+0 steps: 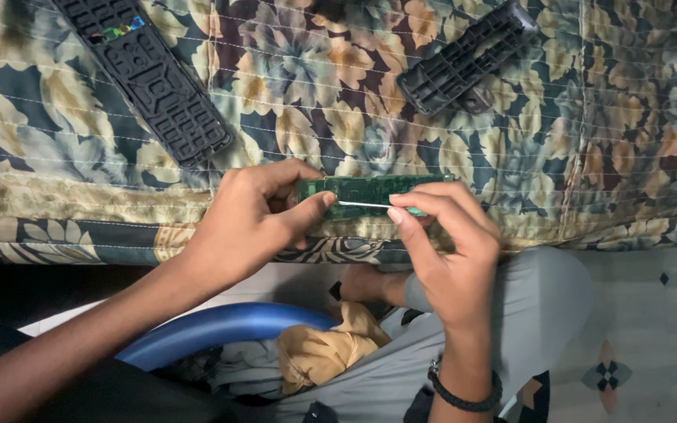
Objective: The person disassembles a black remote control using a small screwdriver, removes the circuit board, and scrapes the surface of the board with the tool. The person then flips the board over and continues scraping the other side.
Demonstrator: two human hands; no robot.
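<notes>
both hands (pixel 354 227) pinch a flat green circuit board (pixel 358 190).

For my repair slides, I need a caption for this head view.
Both hands, left hand and right hand, hold a green circuit board above a floral quilt.

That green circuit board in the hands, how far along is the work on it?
Looks done: the remote is apart, its front shell and back shell lying separate on the floral quilt. In hand: the left hand grips the green circuit board, while the right hand pinches a thin white stick against it. Left, seemingly: the board is not back in either shell.
</notes>
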